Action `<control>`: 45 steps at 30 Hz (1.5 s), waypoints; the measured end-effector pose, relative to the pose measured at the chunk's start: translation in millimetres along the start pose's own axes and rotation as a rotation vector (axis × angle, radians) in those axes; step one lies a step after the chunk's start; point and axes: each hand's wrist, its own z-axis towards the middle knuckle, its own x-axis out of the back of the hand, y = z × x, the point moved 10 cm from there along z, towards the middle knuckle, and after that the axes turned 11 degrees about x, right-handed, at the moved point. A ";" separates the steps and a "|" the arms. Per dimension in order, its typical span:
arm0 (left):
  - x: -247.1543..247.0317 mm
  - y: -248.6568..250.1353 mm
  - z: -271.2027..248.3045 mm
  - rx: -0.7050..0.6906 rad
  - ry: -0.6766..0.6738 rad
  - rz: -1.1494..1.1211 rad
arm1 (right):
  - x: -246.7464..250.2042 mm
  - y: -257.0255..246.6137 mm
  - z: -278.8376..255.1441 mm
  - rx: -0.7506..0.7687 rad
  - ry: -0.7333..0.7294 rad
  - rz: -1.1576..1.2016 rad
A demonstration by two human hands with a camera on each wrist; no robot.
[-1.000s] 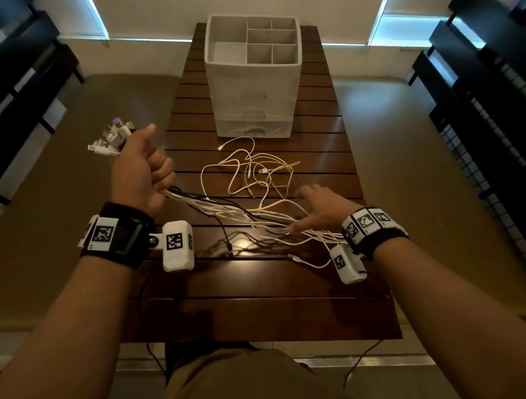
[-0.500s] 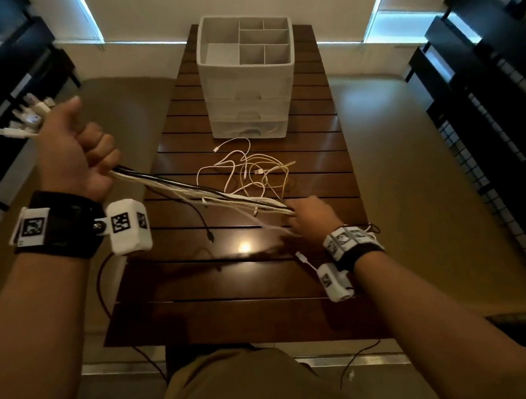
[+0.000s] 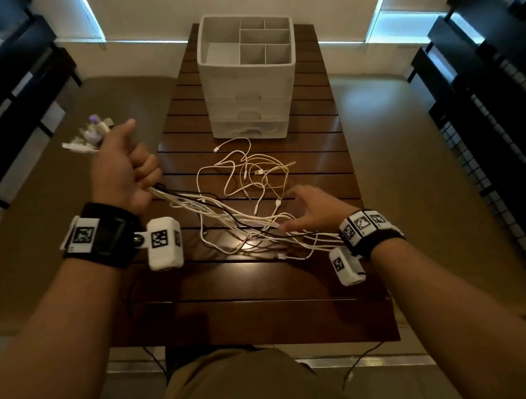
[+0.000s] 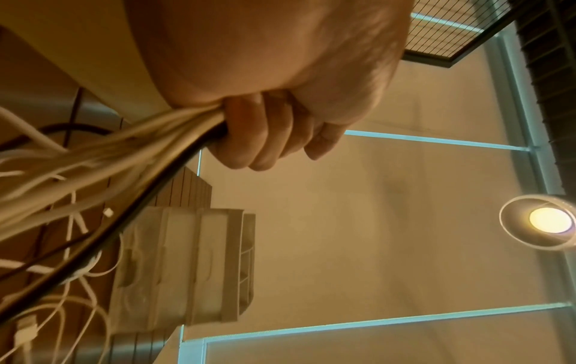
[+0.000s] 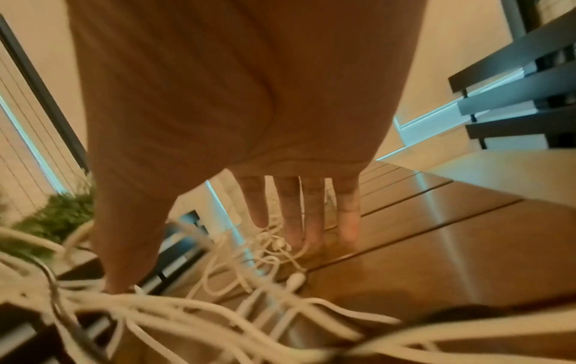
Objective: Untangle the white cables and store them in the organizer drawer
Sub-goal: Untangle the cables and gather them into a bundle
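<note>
on one table [image 3: 261, 320], two hands [image 3: 119, 172], one organizer [image 3: 247, 76].

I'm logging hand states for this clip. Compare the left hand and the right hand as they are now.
The left hand is a fist; the right hand has straight, spread fingers. The left hand's grip holds a bundle of white cables with one black cable in it; the right hand holds nothing. The left hand is off the table's left edge; the right hand is over it. Both wear wrist cameras.
</note>
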 end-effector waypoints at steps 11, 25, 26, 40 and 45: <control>-38.1 -74.8 -2.6 0.151 -0.109 0.136 | 73.9 -6.9 57.2 -0.045 0.695 0.026; -27.8 -101.5 -5.9 0.212 0.018 0.245 | 166.5 -67.0 47.5 0.243 1.066 0.403; -28.5 -101.9 -5.4 0.210 0.022 0.232 | 176.2 -74.8 37.4 0.291 1.109 0.482; -64.4 -98.9 -8.8 0.091 -0.132 0.311 | 136.9 -112.7 38.7 0.285 0.710 0.600; -79.2 -110.1 -11.1 0.178 -0.168 0.293 | 111.5 -119.6 34.6 0.325 0.586 0.876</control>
